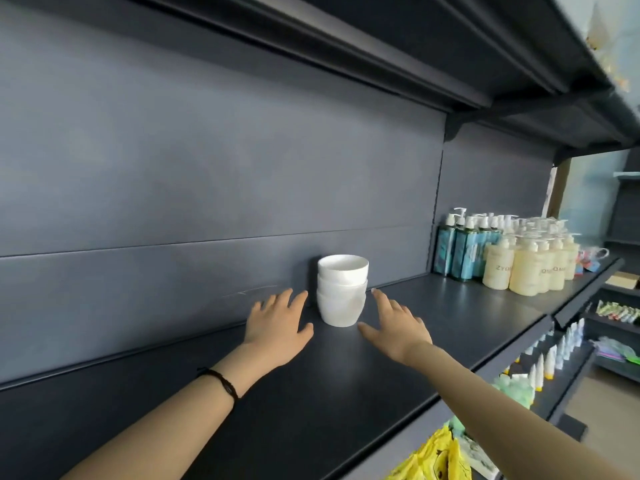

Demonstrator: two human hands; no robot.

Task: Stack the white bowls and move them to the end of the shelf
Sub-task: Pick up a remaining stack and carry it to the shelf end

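Three white bowls (341, 296), smooth, glossy and round, nested in one upright stack on the dark matte shelf (311, 393), close to the grey back panel (207, 202). Left hand (277, 327) at 9 o'clock of the stack, right hand (398, 330) at 4 o'clock. Both grips released, fingers spread, just beside the bowls; contact unclear. Black cord wristband (221, 382) on the left wrist. At 2 o'clock, well apart: teal pump bottles (457, 254), at least three, then cream pump bottles (526, 268), at least four, labels partly readable as "ZYO".
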